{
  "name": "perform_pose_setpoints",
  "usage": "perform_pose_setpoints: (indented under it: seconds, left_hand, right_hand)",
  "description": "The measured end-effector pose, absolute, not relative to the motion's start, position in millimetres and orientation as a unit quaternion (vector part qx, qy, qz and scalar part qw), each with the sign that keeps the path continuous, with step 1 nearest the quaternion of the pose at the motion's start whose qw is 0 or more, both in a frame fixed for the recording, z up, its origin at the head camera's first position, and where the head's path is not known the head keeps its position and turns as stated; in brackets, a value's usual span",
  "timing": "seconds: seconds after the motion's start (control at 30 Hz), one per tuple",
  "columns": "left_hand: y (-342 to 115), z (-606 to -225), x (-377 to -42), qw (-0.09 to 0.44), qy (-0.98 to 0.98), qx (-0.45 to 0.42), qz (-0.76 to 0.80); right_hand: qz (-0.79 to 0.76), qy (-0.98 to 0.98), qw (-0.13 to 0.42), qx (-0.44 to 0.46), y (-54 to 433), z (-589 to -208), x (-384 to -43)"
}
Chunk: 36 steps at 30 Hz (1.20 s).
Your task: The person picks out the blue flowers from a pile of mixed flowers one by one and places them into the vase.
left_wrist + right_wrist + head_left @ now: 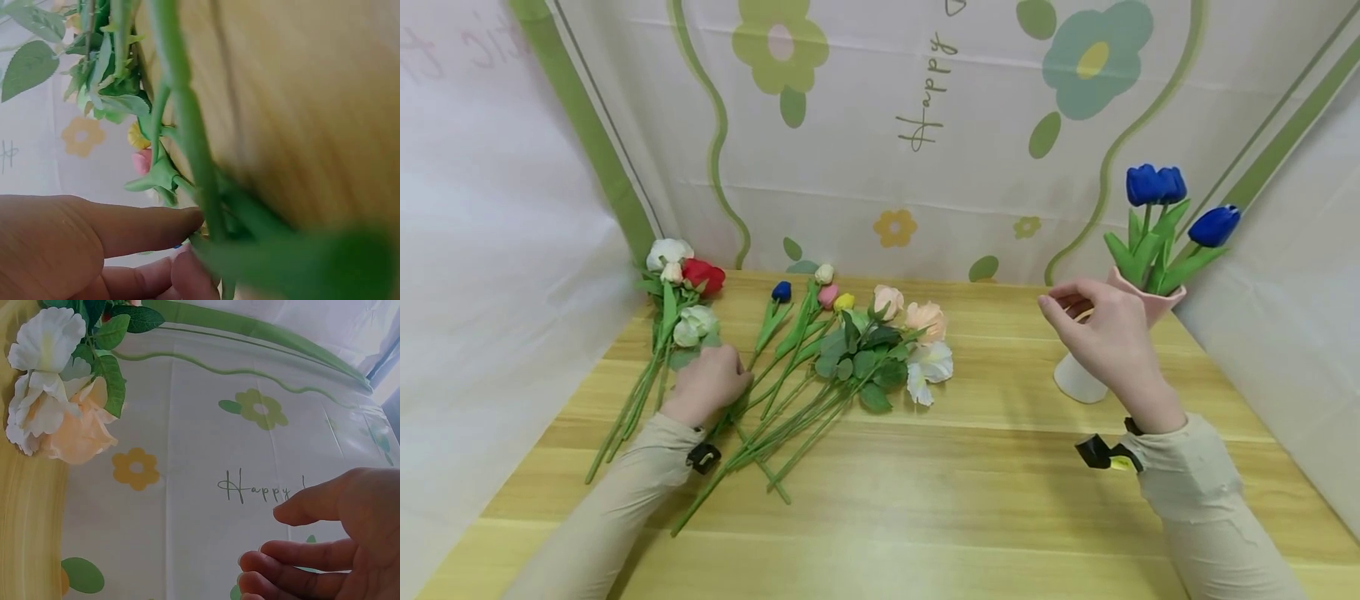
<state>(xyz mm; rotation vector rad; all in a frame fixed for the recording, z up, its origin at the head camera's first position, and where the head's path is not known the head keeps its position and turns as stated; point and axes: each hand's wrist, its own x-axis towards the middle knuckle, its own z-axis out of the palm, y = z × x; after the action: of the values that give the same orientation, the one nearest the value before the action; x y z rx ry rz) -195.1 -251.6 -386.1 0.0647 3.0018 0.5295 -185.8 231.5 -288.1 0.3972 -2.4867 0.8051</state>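
At the left of the table, my left hand [711,383] pinches a green stem between thumb and fingers. In the head view that stem leads up to a small blue tulip [781,292] lying on the table. The left wrist view shows the thumb [150,226] against the stem, with leaves covering part of the grip. My right hand [1105,337] is raised in front of a pink and white vase [1081,382], its fingers loosely bent and nothing between them. Several blue tulips [1153,185] stand in the vase.
Beside the left hand lie a white, red and pale green bunch [703,277] and, to its right, yellow and pink tulips [828,296] with peach roses [927,321] and a white flower [929,367]. A printed cloth [850,167] hangs behind the wooden table [925,500].
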Motion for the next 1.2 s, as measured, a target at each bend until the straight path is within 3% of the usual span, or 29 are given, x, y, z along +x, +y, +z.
perform_pose_setpoints:
  seconds: [0.33, 1.0, 1.2]
  left_hand:
    - [-255, -381, -195, 0.039, 0.975, 0.016, 0.218]
    - [-241, -355, -186, -0.066, 0.963, 0.043, 0.258]
    - [-235, -351, -184, -0.125, 0.95, 0.054, 0.281]
  right_hand:
    - [0.295, -0.912, 0.246, 0.146, 232, -288, -185]
    - [0.284, -0.915, 0.243, 0.152, 228, -292, -184]
    - [0.28, -0.916, 0.242, 0.154, 227, -293, -184]
